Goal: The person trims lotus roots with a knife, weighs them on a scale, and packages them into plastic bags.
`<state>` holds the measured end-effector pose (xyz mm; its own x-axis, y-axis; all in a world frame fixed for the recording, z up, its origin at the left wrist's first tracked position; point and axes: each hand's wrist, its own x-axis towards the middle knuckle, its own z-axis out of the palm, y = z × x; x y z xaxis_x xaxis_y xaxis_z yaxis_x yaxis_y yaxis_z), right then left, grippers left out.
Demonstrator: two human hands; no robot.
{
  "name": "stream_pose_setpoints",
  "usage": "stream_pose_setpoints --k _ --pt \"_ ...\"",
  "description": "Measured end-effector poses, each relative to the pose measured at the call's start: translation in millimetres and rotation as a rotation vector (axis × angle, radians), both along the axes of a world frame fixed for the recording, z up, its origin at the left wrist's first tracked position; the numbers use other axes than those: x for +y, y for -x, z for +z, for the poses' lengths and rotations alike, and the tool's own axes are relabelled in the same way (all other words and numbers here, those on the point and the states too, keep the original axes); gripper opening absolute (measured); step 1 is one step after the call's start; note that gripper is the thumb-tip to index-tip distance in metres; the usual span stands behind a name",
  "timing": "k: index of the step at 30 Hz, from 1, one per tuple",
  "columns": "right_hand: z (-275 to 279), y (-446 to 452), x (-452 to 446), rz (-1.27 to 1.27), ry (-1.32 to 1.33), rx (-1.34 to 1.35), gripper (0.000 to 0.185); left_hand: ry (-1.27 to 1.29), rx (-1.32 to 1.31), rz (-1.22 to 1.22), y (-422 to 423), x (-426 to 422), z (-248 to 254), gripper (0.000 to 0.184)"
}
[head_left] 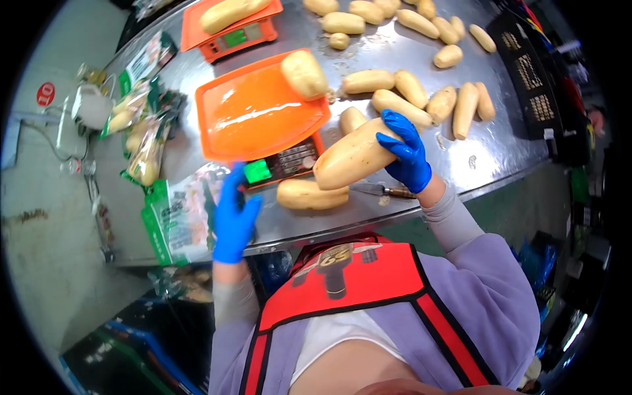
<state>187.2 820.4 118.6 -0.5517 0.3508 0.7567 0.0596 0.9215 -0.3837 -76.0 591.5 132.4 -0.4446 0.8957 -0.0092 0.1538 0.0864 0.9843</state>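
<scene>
My right hand (409,155), in a blue glove, is closed around a large pale lotus root (355,157), held tilted in front of the orange scale. My left hand (234,217), also gloved in blue, holds nothing, its fingers apart beside the scale's lit green display (257,172). Left of it lies a printed plastic packing bag (187,214). On the scale's orange tray (243,118) rests one lotus root (304,74) at the right edge. Another lotus root (312,195) lies on the table below the keypad. A knife (398,192) with a wooden handle lies near the table edge, partly hidden by the held root.
Several lotus roots (409,87) are spread over the metal table (487,164). A second orange scale (232,36) carries a root at the back. Packed bags (146,148) lie along the left side. A black crate (526,76) stands at the right edge.
</scene>
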Motion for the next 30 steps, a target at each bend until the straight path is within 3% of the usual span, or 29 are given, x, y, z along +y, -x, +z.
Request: stream_pose_setpoints --k 2,4,8,10,13,20,22,24,26,30 --pt "15 23 -9 0.063 0.001 -0.012 0.039 -0.098 -0.324 -0.220 -26 30 22 0.073" --pt "20 38 -14 0.225 -0.043 -0.075 0.037 -0.072 -0.229 -0.295 -43 48 30 0.081" --pt "14 59 -15 0.108 -0.032 -0.024 0.048 -0.024 -0.219 -0.177 -54 52 47 0.090" --pt "9 72 -21 0.066 0.032 0.018 0.057 -0.125 -0.027 -0.067 -59 52 50 0.098" --pt "-9 82 -30 0.117 0.314 0.116 0.067 -0.179 0.049 0.002 -56 55 47 0.103" --pt "-10 92 -35 0.088 0.462 0.061 0.071 -0.160 0.216 0.021 -46 53 35 0.096" --pt "-14 93 -30 0.091 0.725 0.119 0.074 -0.167 0.346 0.101 -39 54 31 0.086" --pt "-8 93 -15 0.034 0.679 0.115 0.071 -0.160 0.312 0.217 -25 62 21 0.073" --pt "-25 94 9 -0.073 0.535 0.033 0.069 -0.120 0.294 0.356 -10 76 6 0.070" --pt "-27 114 33 -0.127 0.494 0.008 0.071 -0.135 0.263 0.467 13 109 -20 0.069"
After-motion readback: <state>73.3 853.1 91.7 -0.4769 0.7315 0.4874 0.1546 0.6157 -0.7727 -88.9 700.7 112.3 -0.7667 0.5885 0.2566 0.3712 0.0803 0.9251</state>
